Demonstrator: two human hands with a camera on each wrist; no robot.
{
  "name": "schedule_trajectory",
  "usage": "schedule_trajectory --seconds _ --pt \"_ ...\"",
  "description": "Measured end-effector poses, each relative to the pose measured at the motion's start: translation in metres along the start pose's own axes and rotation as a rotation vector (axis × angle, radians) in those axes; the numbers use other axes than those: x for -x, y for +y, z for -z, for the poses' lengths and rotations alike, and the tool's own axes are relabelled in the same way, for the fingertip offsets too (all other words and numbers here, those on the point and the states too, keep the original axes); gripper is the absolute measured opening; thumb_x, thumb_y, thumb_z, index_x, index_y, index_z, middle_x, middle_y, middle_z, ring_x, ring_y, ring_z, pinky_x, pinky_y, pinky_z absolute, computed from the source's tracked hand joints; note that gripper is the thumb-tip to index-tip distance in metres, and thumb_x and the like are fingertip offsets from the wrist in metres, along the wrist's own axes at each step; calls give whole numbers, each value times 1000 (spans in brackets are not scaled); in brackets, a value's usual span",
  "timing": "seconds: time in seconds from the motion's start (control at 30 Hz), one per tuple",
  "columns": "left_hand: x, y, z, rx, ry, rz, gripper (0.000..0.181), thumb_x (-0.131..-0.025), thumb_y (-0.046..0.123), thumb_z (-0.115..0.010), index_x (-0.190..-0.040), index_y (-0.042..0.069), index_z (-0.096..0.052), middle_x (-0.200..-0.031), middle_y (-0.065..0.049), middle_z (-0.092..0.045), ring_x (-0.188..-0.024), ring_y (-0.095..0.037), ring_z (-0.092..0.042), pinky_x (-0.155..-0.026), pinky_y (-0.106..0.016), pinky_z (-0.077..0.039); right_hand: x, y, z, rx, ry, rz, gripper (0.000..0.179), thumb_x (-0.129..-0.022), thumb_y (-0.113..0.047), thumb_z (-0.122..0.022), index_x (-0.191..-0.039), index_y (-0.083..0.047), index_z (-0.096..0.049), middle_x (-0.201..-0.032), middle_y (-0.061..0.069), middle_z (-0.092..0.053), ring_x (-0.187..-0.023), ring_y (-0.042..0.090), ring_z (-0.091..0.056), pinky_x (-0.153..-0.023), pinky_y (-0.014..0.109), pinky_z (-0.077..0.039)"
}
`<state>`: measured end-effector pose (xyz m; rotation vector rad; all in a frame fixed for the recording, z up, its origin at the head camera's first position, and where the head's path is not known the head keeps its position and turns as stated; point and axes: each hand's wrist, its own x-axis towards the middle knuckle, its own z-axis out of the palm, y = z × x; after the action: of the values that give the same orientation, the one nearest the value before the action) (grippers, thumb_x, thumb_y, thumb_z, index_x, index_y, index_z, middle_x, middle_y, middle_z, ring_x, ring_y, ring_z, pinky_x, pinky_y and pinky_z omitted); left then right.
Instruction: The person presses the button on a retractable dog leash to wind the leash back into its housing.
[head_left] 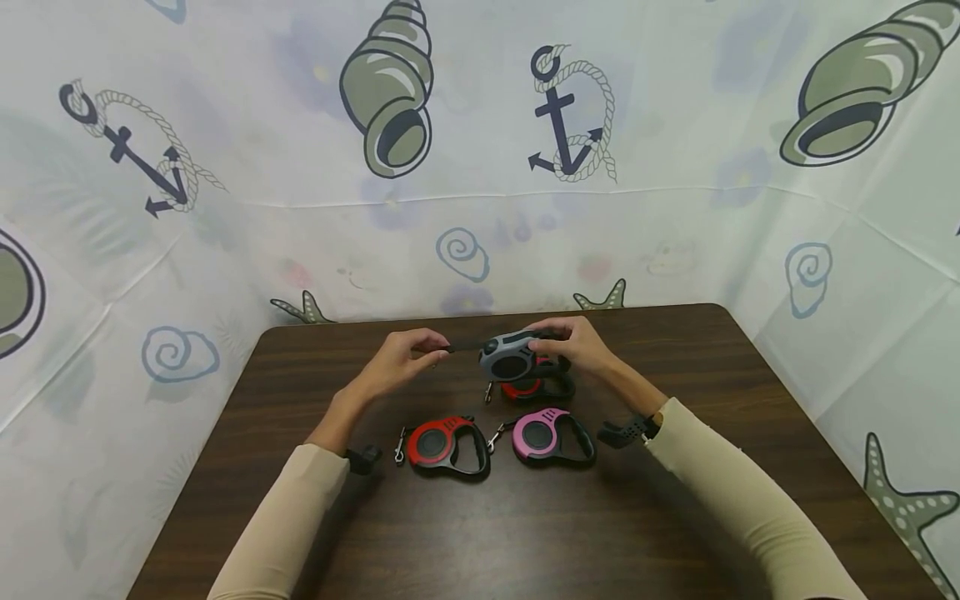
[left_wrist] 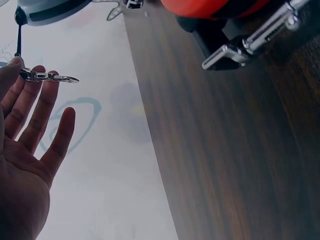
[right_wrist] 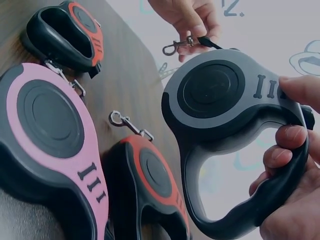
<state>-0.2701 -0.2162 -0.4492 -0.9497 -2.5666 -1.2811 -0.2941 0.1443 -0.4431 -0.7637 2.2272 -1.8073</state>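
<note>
My right hand [head_left: 573, 343] grips the handle of a grey and black retractable dog leash [right_wrist: 212, 87], held up above the table. The thumb lies on its grey casing and the fingers curl through the handle loop. To the left, my left hand [head_left: 405, 360] pinches the leash's short black strap near its metal snap hook [left_wrist: 50, 76]; in the left wrist view the other fingers are spread. A red and black leash [head_left: 521, 390] lies partly hidden behind the grey one. Nearer me are a pink and black leash [head_left: 537, 435] and another red and black leash [head_left: 432, 443].
The dark wooden table [head_left: 480, 533] carries the three other leashes, their metal snap hooks [head_left: 400, 446] pointing left. A white cloth [head_left: 480, 150] printed with shells and anchors hangs behind the table and at both sides.
</note>
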Motion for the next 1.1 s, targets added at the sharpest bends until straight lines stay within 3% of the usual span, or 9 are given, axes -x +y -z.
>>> schedule_trajectory --seconds 0.17,0.23,0.47,0.77,0.87,1.1 --pt "-1 2 -2 -15 1 -14 18 -99 9 -75 -115 1 -75 -104 -8 -78 -94 -22 -75 -87 -45 -61 -4 1 -7 -16 -4 3 34 -98 -6 -72 -130 4 -72 -81 8 -66 -65 13 -48 -61 29 -41" --pt "-1 2 -4 -18 4 -23 17 -99 8 -75 -114 0 -74 -104 -8 -78 -94 -22 -74 -85 -44 -61 -6 2 -10 -36 -14 2 34 -98 -4 -72 -130 5 -71 -85 3 -70 -69 12 -55 -64 27 -46" --pt "-1 3 -10 -26 11 -43 17 -96 1 -77 -113 -1 -75 -103 -8 -78 -92 -21 -74 -84 -40 -61 -10 3 -21 -123 -45 11 36 -96 -3 -73 -130 8 -69 -97 6 -77 -84 17 -71 -77 27 -59" --pt "-2 2 -16 -12 -1 -21 17 -98 8 -77 -113 1 -75 -101 -13 -77 -89 -20 -74 -81 -37 -60 -16 9 -29 -150 -50 12 35 -96 1 -72 -130 10 -69 -104 6 -77 -87 18 -73 -83 31 -61" --pt "0 2 -16 -6 5 -7 16 -98 7 -76 -113 1 -74 -100 -16 -77 -88 -20 -73 -82 -39 -61 -18 8 -33 -145 -46 -6 34 -96 -1 -73 -129 8 -70 -104 7 -76 -89 20 -72 -89 41 -61" --pt "7 0 -14 25 69 7 19 -96 3 -77 -114 0 -74 -101 -11 -78 -91 -25 -75 -84 -44 -62 -23 5 -40 -191 -40 -38 36 -96 -4 -73 -130 8 -69 -106 6 -76 -94 23 -69 -88 35 -57"
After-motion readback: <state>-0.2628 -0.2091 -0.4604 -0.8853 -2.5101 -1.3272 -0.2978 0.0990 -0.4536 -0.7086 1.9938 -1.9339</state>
